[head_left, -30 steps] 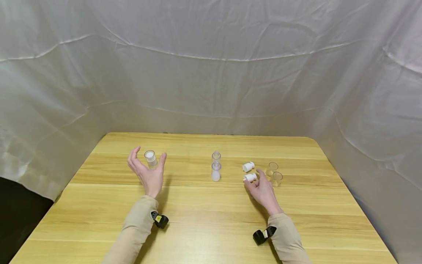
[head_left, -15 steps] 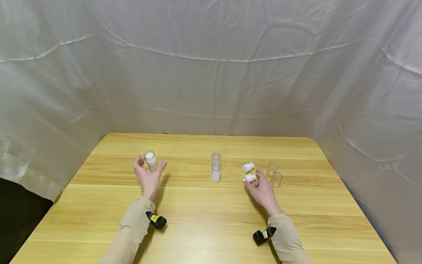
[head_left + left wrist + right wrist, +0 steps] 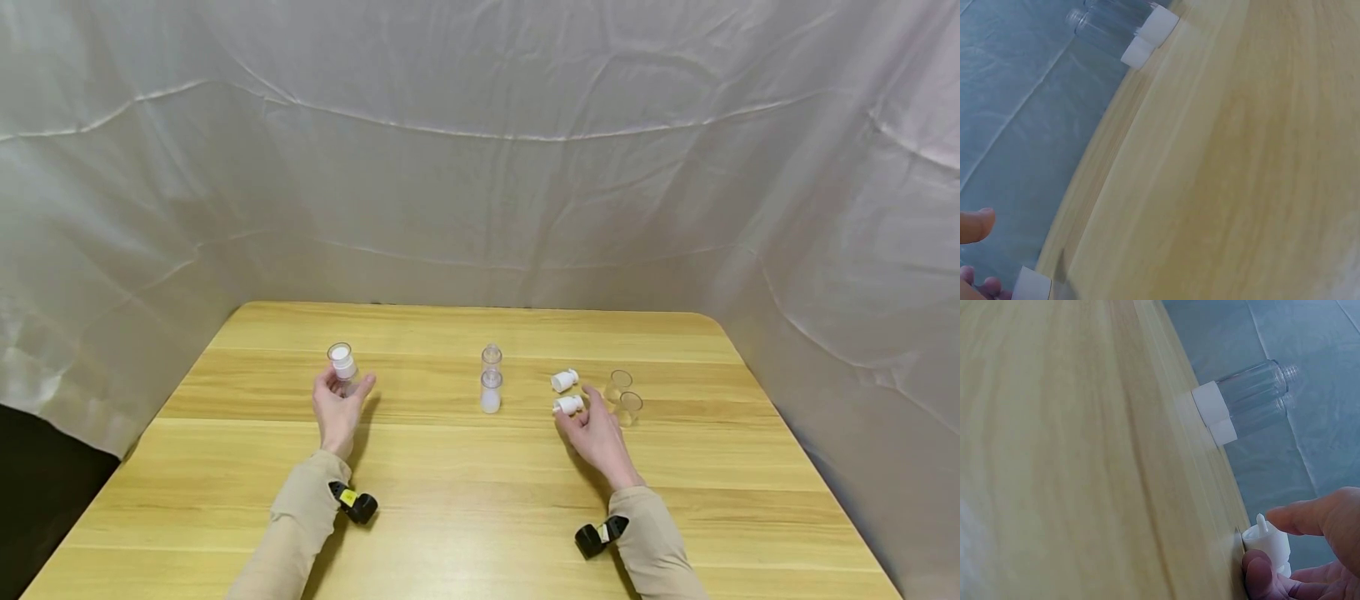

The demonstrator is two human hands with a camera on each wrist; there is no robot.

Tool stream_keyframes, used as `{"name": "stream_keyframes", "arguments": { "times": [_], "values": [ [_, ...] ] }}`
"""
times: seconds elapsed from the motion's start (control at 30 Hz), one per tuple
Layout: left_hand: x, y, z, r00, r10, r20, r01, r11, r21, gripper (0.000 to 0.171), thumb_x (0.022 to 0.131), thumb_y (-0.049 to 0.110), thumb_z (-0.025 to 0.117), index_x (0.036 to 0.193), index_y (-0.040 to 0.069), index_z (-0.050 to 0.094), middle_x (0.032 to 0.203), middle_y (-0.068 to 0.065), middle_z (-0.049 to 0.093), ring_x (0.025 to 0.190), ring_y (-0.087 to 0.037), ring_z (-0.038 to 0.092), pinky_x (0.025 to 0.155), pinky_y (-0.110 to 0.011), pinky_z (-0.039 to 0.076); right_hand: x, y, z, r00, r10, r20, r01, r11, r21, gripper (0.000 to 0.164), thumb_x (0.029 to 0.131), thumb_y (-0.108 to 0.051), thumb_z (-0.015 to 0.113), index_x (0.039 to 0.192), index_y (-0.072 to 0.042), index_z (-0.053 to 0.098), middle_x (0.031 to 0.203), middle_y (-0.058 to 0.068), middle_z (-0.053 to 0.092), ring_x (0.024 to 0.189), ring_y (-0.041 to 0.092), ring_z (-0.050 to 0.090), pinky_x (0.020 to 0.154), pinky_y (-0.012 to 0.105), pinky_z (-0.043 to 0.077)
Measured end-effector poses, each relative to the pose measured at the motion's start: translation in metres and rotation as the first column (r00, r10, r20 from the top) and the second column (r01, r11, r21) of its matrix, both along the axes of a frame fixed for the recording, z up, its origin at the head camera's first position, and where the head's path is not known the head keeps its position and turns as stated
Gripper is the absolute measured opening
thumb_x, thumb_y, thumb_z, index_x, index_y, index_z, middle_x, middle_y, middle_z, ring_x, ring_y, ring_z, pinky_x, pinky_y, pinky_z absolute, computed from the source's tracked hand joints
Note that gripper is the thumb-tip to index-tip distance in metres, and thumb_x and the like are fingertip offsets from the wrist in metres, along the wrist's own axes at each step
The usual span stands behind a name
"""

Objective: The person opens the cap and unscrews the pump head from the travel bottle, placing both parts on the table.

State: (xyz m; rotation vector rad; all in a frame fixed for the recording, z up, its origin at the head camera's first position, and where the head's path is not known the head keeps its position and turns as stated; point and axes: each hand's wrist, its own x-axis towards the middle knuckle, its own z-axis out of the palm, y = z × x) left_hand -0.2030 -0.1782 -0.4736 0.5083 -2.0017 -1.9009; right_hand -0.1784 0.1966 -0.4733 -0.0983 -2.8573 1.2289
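Note:
My left hand [image 3: 339, 412] is around the near side of a small clear container with a white insert [image 3: 343, 363] on the left of the table. Its fingers are at the container's left side, while the thumb [image 3: 975, 226] stands apart from it on the right. My right hand [image 3: 597, 435] holds a white pump head [image 3: 1266, 544] between thumb and curled fingers, the thumb tip right at its nozzle. That pump head lies at the table surface. Just beyond it lies a second white pump head [image 3: 564, 380] on its side.
Two clear bottles with white bases, a near bottle [image 3: 491, 393] and a far bottle [image 3: 492, 357], stand mid-table, one behind the other. Right of the pump heads stand two clear cups, a far cup [image 3: 619, 383] and a near cup [image 3: 630, 408]. A grey curtain [image 3: 480, 167] hangs behind the table.
My left hand has narrowed its spread, its fingers coming in to the clear container's left side and the thumb drawing nearer. The right hand and the other things have not visibly moved.

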Motion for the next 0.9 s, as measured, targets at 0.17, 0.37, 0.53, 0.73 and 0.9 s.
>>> {"name": "stream_keyframes", "arguments": {
  "times": [0.17,0.37,0.53,0.73,0.9],
  "values": [
    [-0.0003,0.0000,-0.0013,1.000,-0.009,0.026,0.010,1.000,-0.027,0.065,0.091,0.005,0.070,0.144,-0.010,0.036,0.142,-0.030,0.046,0.134,-0.040,0.048,0.121,-0.048,0.039,-0.0006,-0.0001,-0.0008,1.000,0.005,-0.006,-0.005,1.000,-0.005,0.075,0.095,-0.028,0.066,0.152,0.006,0.031,0.081,0.007,0.068,0.069,0.012,0.058,0.070,0.027,0.048],
    [-0.0017,0.0005,-0.0031,0.999,0.006,0.052,-0.005,1.000,-0.028,0.057,0.094,0.005,0.067,0.142,-0.010,0.040,0.138,-0.029,0.049,0.129,-0.037,0.050,0.118,-0.046,0.042,0.0001,-0.0002,-0.0004,1.000,0.004,-0.006,-0.004,1.000,-0.013,0.075,0.095,-0.026,0.066,0.152,0.006,0.031,0.081,0.008,0.067,0.069,0.012,0.058,0.067,0.026,0.048],
    [-0.0033,0.0019,-0.0043,0.998,0.037,0.043,-0.035,0.999,-0.032,0.053,0.095,0.005,0.066,0.139,-0.011,0.042,0.133,-0.027,0.053,0.121,-0.032,0.053,0.104,-0.033,0.046,0.0002,-0.0002,0.0000,1.000,0.005,-0.004,-0.005,1.000,-0.011,0.075,0.095,-0.027,0.066,0.152,0.006,0.031,0.082,0.008,0.067,0.069,0.012,0.058,0.067,0.025,0.047],
    [-0.0037,0.0024,-0.0055,0.999,0.043,0.033,-0.042,0.999,-0.025,0.052,0.095,0.004,0.066,0.138,-0.010,0.043,0.132,-0.026,0.054,0.119,-0.029,0.054,0.098,-0.024,0.046,0.0000,-0.0003,-0.0010,1.000,0.004,-0.006,-0.004,1.000,-0.014,0.075,0.095,-0.027,0.066,0.152,0.006,0.031,0.082,0.008,0.066,0.068,0.012,0.057,0.065,0.024,0.046],
    [-0.0013,0.0068,-0.0041,0.999,0.040,0.028,-0.038,0.998,-0.040,0.050,0.094,0.004,0.066,0.136,-0.010,0.044,0.131,-0.026,0.055,0.116,-0.028,0.055,0.091,-0.017,0.045,0.0007,-0.0008,-0.0007,1.000,0.003,0.000,-0.003,1.000,-0.027,0.076,0.095,-0.028,0.067,0.152,0.006,0.030,0.082,0.008,0.065,0.068,0.013,0.057,0.065,0.024,0.046]
  ]
}}
